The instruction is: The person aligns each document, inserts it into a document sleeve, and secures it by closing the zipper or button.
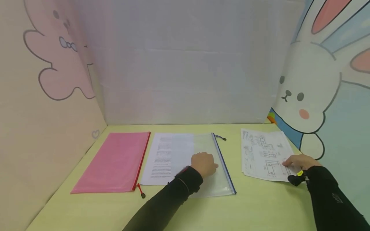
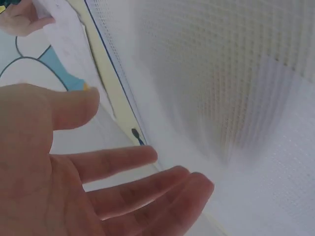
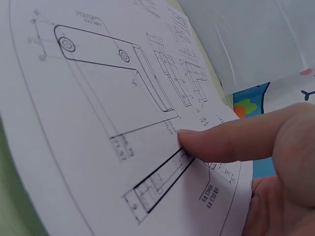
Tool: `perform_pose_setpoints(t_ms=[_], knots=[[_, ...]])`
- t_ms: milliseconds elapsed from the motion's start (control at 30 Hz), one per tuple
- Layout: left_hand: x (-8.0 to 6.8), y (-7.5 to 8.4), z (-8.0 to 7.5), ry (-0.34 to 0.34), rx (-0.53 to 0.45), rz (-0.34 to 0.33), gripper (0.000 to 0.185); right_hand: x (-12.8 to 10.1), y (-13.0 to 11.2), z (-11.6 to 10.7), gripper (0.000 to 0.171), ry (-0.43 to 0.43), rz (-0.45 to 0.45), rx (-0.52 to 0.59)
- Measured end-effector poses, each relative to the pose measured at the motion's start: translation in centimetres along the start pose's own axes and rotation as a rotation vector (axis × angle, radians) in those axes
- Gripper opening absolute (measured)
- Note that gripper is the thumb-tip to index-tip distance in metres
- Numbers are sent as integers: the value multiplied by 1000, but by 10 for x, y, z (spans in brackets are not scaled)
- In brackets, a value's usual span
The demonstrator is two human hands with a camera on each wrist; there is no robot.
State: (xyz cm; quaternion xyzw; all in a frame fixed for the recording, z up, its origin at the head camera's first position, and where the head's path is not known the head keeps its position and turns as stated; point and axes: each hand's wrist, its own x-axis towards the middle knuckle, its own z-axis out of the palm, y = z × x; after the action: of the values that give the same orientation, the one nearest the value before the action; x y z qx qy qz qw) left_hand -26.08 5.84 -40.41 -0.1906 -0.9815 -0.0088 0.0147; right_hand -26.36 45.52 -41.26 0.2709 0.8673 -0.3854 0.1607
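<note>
My left hand (image 1: 211,165) rests on a clear mesh zip pouch (image 1: 208,150) with a blue zipper edge, in the middle of the table. In the left wrist view the left hand (image 2: 145,142) has straight, relaxed fingers (image 2: 162,184) over the pouch (image 2: 236,98) and holds nothing. A printed text sheet (image 1: 162,158) lies half inside the pouch, sticking out to the left. My right hand (image 1: 287,163) holds a sheet of technical drawings (image 1: 261,152) at its near right edge. The thumb (image 3: 221,142) presses on top of the drawing sheet (image 3: 88,113); the fingers below are hidden.
A pink zip pouch (image 1: 115,162) with a red zipper lies at the left of the yellow-green table (image 1: 254,208). Cartoon-printed walls close in the left, back and right sides. The clear pouch's zipper pull (image 2: 137,135) lies at its far end.
</note>
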Motion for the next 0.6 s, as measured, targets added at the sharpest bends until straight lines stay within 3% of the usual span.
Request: perform_pose_setpoints(t_ms=[167, 300, 400, 600], knots=[[10, 27, 0, -41, 64, -203, 61, -2, -11, 2, 65, 15, -6, 0], [11, 39, -1, -103, 16, -339, 73, -1, -16, 6, 67, 27, 6, 5], [11, 45, 5, -116, -28, -374, 73, 1, -17, 7, 64, 33, 5, -20], [14, 53, 13, -163, -61, -363, 67, 3, -17, 6, 57, 53, -22, -100]])
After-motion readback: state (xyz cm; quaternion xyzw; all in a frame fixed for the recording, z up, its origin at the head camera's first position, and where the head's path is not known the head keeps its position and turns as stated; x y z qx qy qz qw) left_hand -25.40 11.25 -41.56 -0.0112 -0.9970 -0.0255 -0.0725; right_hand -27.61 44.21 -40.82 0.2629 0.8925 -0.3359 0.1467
